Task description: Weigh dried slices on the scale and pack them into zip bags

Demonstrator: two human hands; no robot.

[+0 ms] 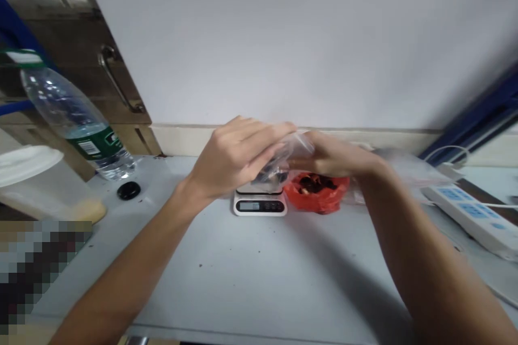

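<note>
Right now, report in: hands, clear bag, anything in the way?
Left hand and right hand gripping clear bag. Clear bag over scale, contact unclear. Red bag crowding scale's right side.

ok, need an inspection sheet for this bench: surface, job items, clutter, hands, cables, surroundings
Surface: pale tabletop, scattered dark specks.
Job's things: clear bag above the digital scale, contact unclear; red bag beside the scale, open, dark pieces inside.
Clutter: bottle, white-lidded container and black round object at left; power strip at right. Lower-left corner pixelated, unreadable.
Hands: left hand and right hand both hold the clear bag; fingertips partly hidden.
Cables: white cable at the power strip.
Surroundings: pale wall behind; metal handle at left.
</note>
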